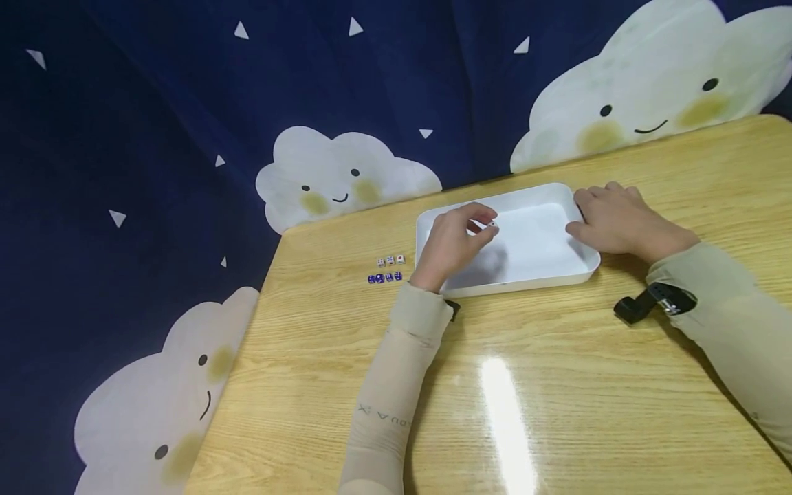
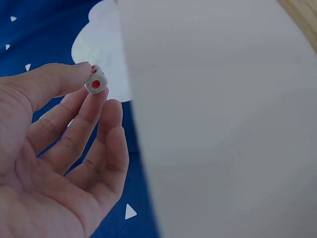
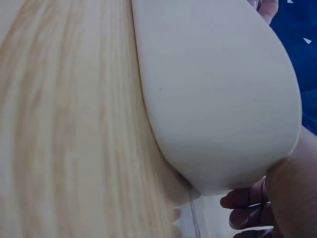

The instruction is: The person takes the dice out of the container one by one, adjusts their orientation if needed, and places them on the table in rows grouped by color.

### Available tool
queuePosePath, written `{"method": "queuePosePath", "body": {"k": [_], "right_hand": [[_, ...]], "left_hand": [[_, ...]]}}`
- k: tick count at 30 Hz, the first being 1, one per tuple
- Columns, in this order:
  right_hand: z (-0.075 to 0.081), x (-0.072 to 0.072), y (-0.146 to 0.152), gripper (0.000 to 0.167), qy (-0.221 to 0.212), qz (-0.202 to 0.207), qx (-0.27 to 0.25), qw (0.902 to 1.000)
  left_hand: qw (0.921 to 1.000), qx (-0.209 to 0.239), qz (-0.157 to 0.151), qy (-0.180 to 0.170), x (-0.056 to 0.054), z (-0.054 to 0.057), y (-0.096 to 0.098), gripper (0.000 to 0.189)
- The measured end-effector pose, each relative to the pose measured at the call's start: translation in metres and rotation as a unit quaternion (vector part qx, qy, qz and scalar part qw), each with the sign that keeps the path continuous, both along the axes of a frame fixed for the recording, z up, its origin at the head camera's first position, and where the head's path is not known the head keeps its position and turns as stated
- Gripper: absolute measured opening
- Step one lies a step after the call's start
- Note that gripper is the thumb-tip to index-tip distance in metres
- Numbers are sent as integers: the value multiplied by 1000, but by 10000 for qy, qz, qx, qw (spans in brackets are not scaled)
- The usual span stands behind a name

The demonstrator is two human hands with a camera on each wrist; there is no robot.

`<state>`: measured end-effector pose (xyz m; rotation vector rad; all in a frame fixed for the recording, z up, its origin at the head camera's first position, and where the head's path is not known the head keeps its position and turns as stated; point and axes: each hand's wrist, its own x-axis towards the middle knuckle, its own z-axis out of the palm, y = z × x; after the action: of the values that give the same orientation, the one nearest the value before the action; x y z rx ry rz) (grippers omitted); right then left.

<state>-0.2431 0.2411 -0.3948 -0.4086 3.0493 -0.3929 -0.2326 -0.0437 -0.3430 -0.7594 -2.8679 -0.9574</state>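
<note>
My left hand (image 1: 450, 244) is over the left part of a white rectangular tray (image 1: 538, 240). Between thumb and fingertips it pinches a small white die (image 2: 96, 82), whose red pips show in the left wrist view. At the tray's right end, my right hand (image 1: 619, 221) grips the rim, thumb over the edge and the other fingers along the outside. In the right wrist view, the tray's outer wall (image 3: 218, 99) fills the middle, and some fingers (image 3: 247, 198) show below it. Left of the tray lie three white dice (image 1: 390, 260) in a row.
Several dark blue dice (image 1: 380, 278) form a row nearer to me than the white ones. The wooden table (image 1: 309, 357) meets a dark blue curtain (image 1: 185, 103) with clouds at its back and left edges. A black strap (image 1: 656, 301) hangs from my right wrist.
</note>
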Motion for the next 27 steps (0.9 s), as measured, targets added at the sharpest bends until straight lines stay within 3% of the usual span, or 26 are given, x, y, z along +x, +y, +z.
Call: {"method": "queuePosePath", "body": {"k": [27], "right_hand": [[0,-1,-1,55,-25,-10,-6,10000]], "left_hand": [[9991,349,258,33,-10,12,-32,26]]}}
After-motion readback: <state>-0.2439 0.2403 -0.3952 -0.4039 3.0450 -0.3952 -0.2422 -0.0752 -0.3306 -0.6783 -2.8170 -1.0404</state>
